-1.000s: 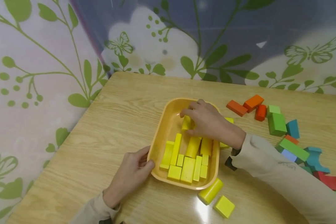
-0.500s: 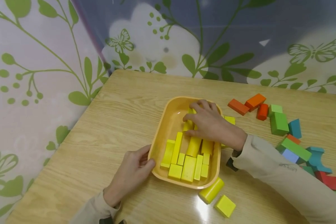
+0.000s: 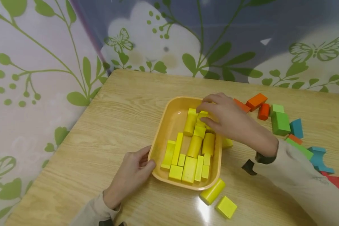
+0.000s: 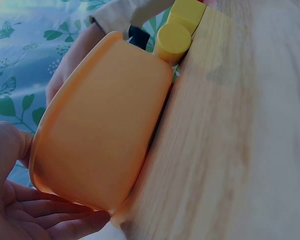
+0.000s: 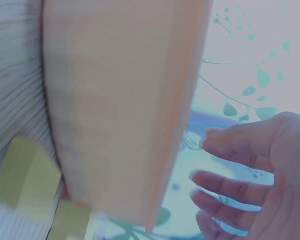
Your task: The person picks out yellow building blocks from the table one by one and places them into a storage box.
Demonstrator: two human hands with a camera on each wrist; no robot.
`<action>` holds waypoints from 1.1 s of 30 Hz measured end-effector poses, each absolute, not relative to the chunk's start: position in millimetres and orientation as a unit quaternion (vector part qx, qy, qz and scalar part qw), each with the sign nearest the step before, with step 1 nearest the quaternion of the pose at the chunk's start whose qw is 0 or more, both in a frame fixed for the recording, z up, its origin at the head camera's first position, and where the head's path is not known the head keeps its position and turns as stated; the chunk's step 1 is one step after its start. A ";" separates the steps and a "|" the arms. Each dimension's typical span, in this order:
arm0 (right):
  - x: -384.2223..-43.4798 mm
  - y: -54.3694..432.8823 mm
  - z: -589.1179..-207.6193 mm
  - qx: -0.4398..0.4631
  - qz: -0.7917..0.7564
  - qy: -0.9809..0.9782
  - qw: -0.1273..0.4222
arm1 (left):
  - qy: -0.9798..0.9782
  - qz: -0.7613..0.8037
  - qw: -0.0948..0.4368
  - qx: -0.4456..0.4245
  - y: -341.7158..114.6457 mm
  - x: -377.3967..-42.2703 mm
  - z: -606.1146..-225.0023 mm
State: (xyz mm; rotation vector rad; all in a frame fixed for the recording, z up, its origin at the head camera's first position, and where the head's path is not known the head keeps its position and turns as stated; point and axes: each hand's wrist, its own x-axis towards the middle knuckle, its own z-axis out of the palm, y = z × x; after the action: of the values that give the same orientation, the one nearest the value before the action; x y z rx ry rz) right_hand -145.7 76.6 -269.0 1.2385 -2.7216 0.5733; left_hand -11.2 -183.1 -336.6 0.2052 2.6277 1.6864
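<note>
An orange plastic tray [image 3: 158, 141] stands on the wooden table, with several yellow blocks [image 3: 190, 169] inside, mostly in its near and right parts. At the tray's left side my left hand [image 3: 132, 175] holds the wall, thumb at the rim and fingers along the outside, as the left wrist view also shows. My right hand [image 3: 228, 117] hovers over the tray's far right rim, its fingers [image 5: 230, 185] spread with nothing between them. A yellow cylinder [image 3: 190, 124] lies in the tray near that hand. Part of the tray's far right corner is hidden behind the hand.
Outside the tray, a yellow cylinder [image 3: 212, 192] and a yellow block [image 3: 226, 207] lie in front, and another yellow block [image 3: 227, 143] to the right. Orange, green, blue and red blocks [image 3: 281, 123] are scattered farther right. A patterned wall [image 3: 158, 37] borders the table.
My right hand has let go of the yellow cylinder in the tray and moved right toward the rim, uncovering more yellow blocks. The left hand keeps its hold on the tray.
</note>
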 end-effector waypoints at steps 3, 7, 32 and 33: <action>-138.3 93.4 -268.1 0.409 0.204 -0.888 0.059 | 0.841 0.536 0.006 0.070 -183.1 -11.6 -335.8; -128.5 113.0 -272.5 0.403 0.197 -0.893 0.040 | 0.843 0.533 0.005 0.068 -183.1 -11.4 -334.8; -128.5 113.0 -254.1 0.431 0.186 -0.882 0.043 | 0.844 0.532 0.005 0.065 -182.7 -11.7 -335.8; -126.5 104.2 -254.2 0.449 0.189 -0.872 0.043 | 0.844 0.532 0.006 0.064 -182.6 -11.6 -336.0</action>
State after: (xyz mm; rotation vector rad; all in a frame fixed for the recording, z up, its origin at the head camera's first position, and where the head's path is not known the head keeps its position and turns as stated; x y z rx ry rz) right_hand -126.5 104.2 -254.2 1.3727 -2.6688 0.5789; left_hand -11.6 -182.6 -336.0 0.1994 2.6416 1.6651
